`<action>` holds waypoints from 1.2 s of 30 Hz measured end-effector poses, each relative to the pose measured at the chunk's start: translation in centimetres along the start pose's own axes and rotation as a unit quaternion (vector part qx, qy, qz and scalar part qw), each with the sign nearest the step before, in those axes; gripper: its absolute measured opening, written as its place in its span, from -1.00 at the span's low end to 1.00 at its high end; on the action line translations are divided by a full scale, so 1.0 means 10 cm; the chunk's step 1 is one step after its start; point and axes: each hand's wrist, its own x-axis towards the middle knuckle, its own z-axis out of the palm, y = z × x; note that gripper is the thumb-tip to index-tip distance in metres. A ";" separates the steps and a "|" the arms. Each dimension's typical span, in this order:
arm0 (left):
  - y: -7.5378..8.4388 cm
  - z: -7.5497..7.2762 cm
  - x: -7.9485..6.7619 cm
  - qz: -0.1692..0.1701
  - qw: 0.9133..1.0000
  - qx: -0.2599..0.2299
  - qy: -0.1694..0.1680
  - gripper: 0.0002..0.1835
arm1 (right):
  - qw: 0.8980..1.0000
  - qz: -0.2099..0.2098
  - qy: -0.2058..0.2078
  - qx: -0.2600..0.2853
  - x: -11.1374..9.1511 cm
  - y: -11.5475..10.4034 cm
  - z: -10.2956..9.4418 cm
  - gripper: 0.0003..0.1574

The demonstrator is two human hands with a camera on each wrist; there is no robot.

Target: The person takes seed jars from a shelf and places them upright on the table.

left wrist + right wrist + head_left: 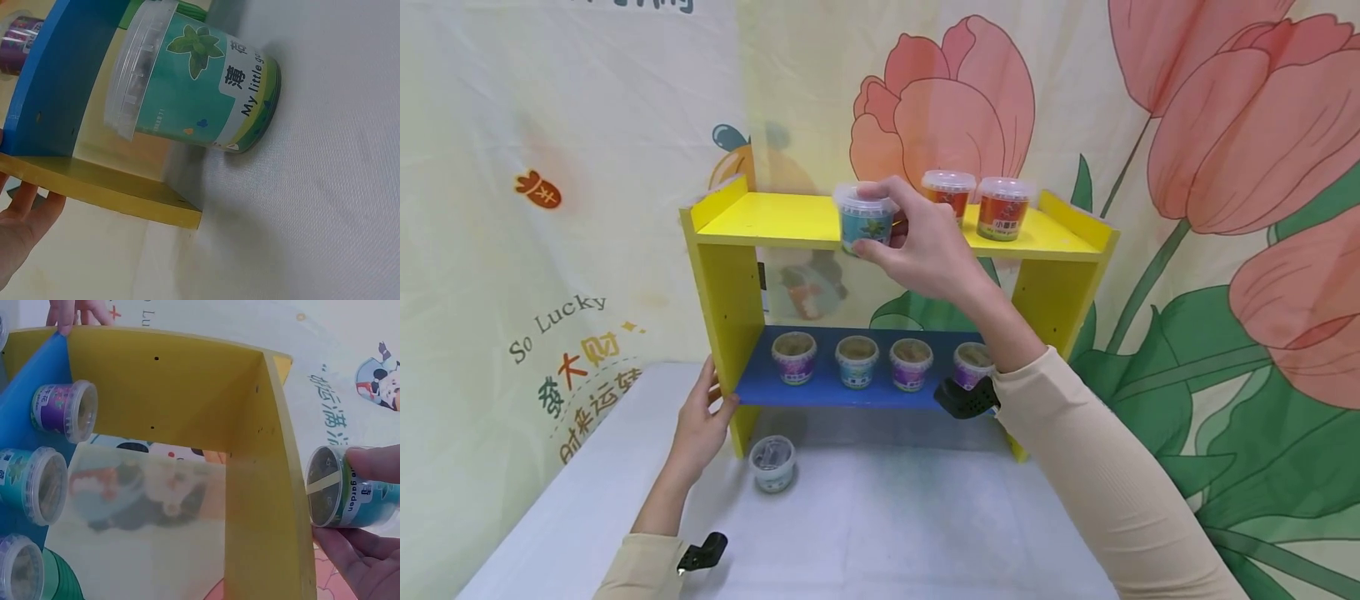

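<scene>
My right hand (928, 242) pinches a teal lidded plastic cup (867, 223) between thumb and fingers, at the front edge of the yellow top board (790, 218). In the right wrist view the cup's grey base (325, 487) faces the board; whether they touch I cannot tell. My left hand (702, 427) grips the shelf's left side panel (727, 317), its thumb at the blue board's (850, 402) front corner and its fingers on the outer side. Below, another teal cup (194, 87) with a mint-leaf label stands on the white tabletop, just right of that hand.
Two red lidded cups (1002, 212) stand at the right of the top board. Several purple and teal cups (857, 363) line the blue board. Behind hangs a cloth (625, 100) printed with tulips and lettering. White cloth (880, 525) covers the table.
</scene>
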 end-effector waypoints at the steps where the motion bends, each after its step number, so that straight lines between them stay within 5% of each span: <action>1: 0.00 0.00 0.00 0.000 1.000 -0.001 -0.001 -0.12 | 1.000 -0.001 0.003 -0.002 -0.01 0.00 0.00 -0.27; 21: -0.06 0.02 0.01 -0.001 1.000 0.000 0.003 -0.14 | 0.998 -0.034 0.030 0.035 -0.45 0.18 0.33 -0.25; 36: -0.07 0.02 0.01 -0.001 1.000 0.003 0.004 -0.14 | 0.995 0.002 0.026 0.099 -0.85 0.42 0.82 -0.27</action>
